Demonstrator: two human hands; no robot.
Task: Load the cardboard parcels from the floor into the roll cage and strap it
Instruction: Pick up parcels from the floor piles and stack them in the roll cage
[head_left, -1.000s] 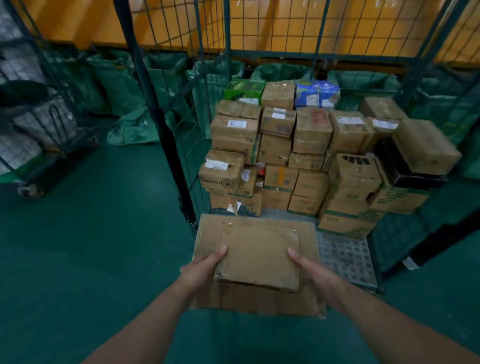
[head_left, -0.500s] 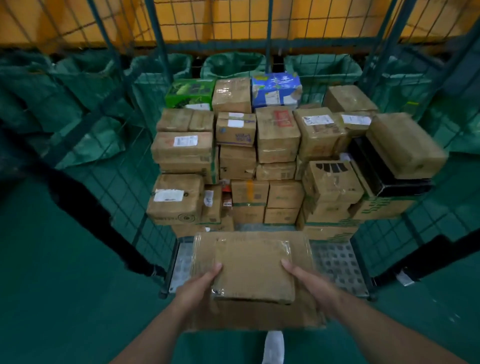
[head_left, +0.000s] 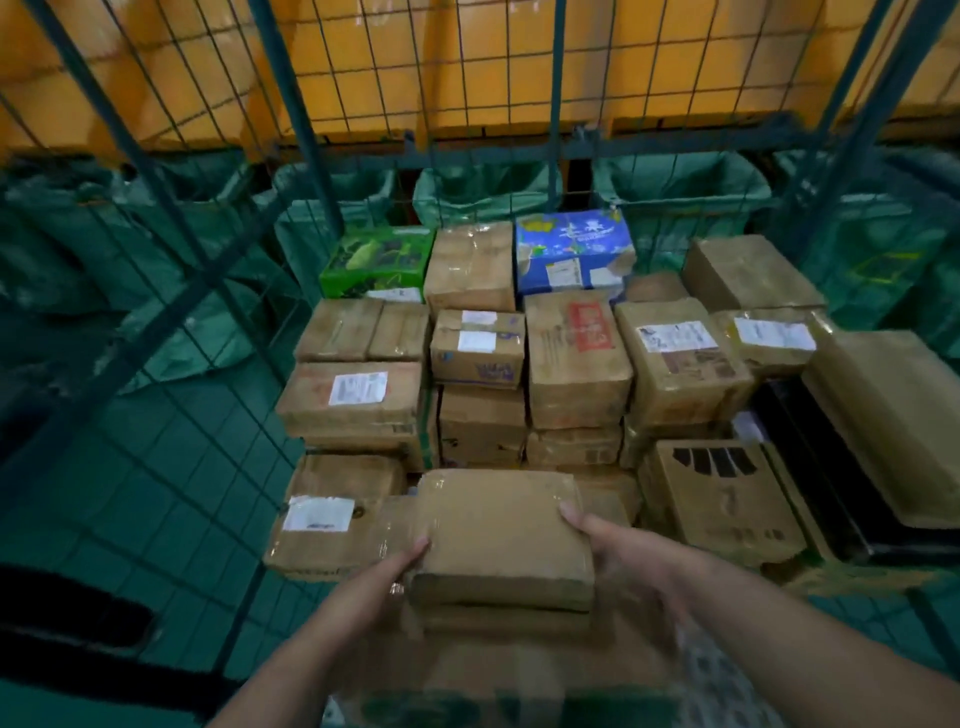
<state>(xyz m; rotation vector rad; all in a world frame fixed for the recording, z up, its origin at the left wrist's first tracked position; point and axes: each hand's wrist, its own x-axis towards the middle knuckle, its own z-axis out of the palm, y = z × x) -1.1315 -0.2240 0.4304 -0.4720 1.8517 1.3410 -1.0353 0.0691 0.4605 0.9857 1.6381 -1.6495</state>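
Note:
I hold a flat taped cardboard parcel (head_left: 498, 535) between both hands, resting on a wider flat parcel (head_left: 498, 654) beneath it. My left hand (head_left: 384, 577) grips the left edge and my right hand (head_left: 618, 551) grips the right edge. The two parcels are inside the open front of the roll cage (head_left: 291, 93), low against the stack of parcels (head_left: 576, 364) that fills the cage's back. A labelled box (head_left: 322, 525) sits just left of the held parcel.
Green wire mesh walls enclose the left, back and right. A green box (head_left: 376, 262) and a blue box (head_left: 571, 249) top the stack. A black case (head_left: 831, 478) lies at right under a large brown box (head_left: 893, 415). Green sacks (head_left: 488, 187) hang behind.
I have moved closer and pushed the two held parcels forward into the cage, from over its front floor plate up against the lower front of the stack.

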